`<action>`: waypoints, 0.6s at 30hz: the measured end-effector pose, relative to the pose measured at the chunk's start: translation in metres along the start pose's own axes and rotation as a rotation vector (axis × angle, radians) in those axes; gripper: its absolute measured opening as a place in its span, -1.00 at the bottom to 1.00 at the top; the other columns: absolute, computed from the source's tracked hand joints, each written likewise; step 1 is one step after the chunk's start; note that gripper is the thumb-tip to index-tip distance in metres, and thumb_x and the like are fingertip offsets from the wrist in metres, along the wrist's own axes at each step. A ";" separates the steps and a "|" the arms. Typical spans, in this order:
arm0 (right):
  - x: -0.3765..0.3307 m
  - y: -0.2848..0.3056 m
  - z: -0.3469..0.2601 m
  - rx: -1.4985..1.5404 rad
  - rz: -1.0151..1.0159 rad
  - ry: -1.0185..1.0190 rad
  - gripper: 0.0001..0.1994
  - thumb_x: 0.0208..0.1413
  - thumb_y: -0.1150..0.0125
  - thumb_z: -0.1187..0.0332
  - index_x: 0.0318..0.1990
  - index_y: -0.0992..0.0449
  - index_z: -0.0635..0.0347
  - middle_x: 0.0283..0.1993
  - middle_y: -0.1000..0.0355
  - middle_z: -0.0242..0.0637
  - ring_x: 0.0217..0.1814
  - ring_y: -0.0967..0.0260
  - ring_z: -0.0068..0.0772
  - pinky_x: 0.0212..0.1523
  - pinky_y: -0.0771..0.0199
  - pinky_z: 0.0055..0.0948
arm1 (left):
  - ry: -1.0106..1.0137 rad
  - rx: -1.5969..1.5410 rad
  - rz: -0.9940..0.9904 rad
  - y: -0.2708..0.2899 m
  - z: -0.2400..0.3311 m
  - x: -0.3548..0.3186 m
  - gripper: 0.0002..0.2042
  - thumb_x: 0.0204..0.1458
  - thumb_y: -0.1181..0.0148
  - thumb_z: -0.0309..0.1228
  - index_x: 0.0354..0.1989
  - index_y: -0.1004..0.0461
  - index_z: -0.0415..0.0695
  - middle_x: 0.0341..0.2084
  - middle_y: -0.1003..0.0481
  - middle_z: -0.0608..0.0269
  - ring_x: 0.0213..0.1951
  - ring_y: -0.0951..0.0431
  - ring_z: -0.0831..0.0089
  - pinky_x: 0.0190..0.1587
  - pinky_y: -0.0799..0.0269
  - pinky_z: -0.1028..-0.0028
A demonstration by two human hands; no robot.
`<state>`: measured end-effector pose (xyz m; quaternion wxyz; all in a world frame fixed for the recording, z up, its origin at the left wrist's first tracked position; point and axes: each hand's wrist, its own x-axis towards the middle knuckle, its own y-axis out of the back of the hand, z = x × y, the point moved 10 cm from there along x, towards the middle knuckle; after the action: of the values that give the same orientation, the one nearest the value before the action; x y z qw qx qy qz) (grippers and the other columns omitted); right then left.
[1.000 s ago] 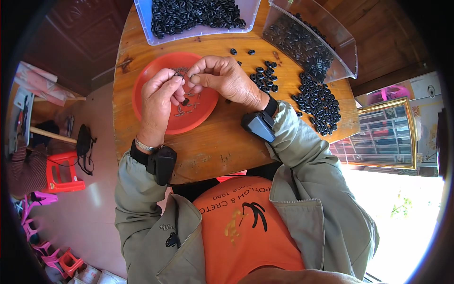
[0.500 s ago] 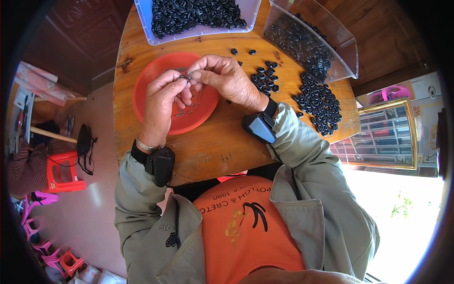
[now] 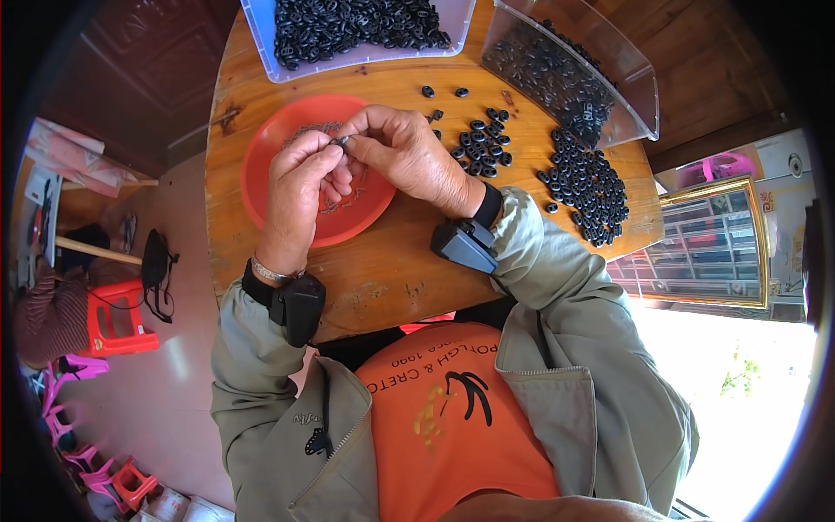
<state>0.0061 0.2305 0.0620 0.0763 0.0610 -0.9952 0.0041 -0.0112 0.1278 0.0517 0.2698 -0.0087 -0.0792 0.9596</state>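
Note:
Over a round red plastic dish, my two hands meet at their fingertips. Between them is a small black oval piece, mostly covered by the fingers. My left hand pinches it between thumb and forefinger, the other fingers curled below. Thumb and forefinger of my right hand press together on the same piece from the other side. Thin small metal parts lie scattered in the dish. Right of my right hand sits a loose cluster of black oval pieces on the wooden table.
A larger heap of black pieces lies farther right. Two clear bins of such pieces stand at the far side: a bluish one and a tilted one. On the left floor are a red stool and a seated person's striped sleeve.
My right hand and wrist have shifted slightly left, with the thumb and forefinger closer in on the black piece. The left hand stays nearly in place.

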 end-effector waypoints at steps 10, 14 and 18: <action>0.000 -0.002 -0.001 -0.037 -0.022 0.054 -0.84 0.20 -0.08 0.48 -0.13 -0.49 0.34 -0.37 -0.47 -0.38 -0.37 -0.38 -0.66 -0.29 -0.46 -0.62 | 0.005 0.064 0.045 0.004 0.003 -0.001 -0.80 0.18 0.08 -0.36 -0.42 -0.40 -0.17 -0.56 -0.42 0.34 -0.52 -0.39 0.64 -0.47 -0.28 0.66; 0.000 -0.003 0.005 0.069 -0.043 0.013 -0.84 0.19 -0.10 0.49 -0.13 -0.50 0.34 -0.35 -0.48 -0.37 -0.35 -0.38 -0.65 -0.26 -0.46 -0.60 | 0.015 0.060 0.048 0.007 0.000 -0.001 -0.81 0.18 0.07 -0.36 -0.42 -0.40 -0.17 -0.58 -0.41 0.35 -0.52 -0.38 0.64 -0.46 -0.28 0.65; 0.001 -0.002 0.005 0.047 -0.069 0.018 -0.85 0.18 -0.11 0.50 -0.14 -0.51 0.34 -0.34 -0.49 -0.37 -0.32 -0.39 -0.64 -0.24 -0.46 -0.61 | -0.019 0.004 0.073 0.009 0.001 -0.001 -0.83 0.13 0.03 -0.38 -0.44 -0.42 -0.17 -0.60 -0.43 0.35 -0.55 -0.39 0.64 -0.51 -0.28 0.66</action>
<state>0.0043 0.2278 0.0569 0.0839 0.0973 -0.9914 0.0255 -0.0153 0.1196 0.0511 0.2340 -0.0019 -0.0796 0.9690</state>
